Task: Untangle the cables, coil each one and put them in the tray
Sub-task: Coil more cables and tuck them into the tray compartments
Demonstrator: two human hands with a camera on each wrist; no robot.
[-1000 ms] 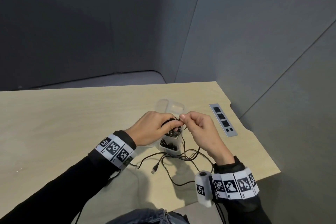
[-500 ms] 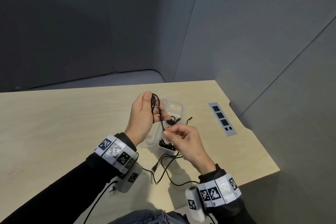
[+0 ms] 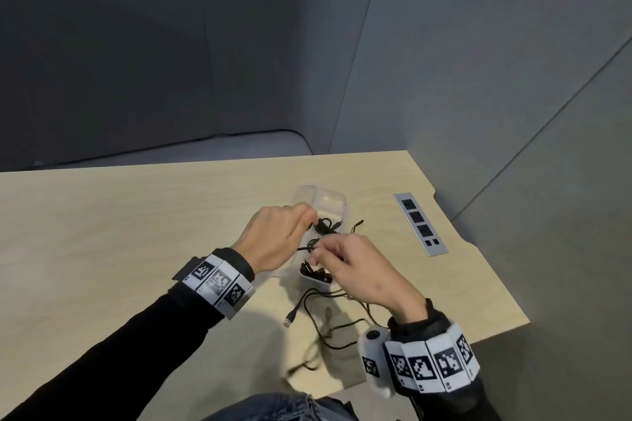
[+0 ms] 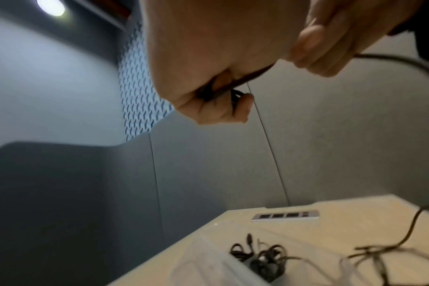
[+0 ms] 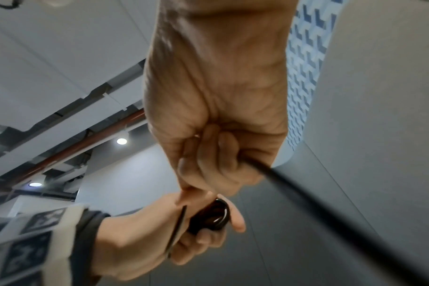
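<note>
black cable [image 3: 319, 313] (glossy), pale table [image 3: 136, 215]

black cable [image 3: 309, 309]: partly coiled, tail loose on table | clear tray [image 3: 333, 203]: holds coiled cables

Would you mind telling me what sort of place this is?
Probably an office booth: a light wood desk with a built-in socket strip, enclosed by grey felt-like wall panels.

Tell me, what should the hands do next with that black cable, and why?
Probably wind one more loop. The left hand grips a small coil of the black cable, and the right hand pinches the same cable's free part, which trails down to a loose length on the table. The tray can wait until that slack is wound up.
</note>
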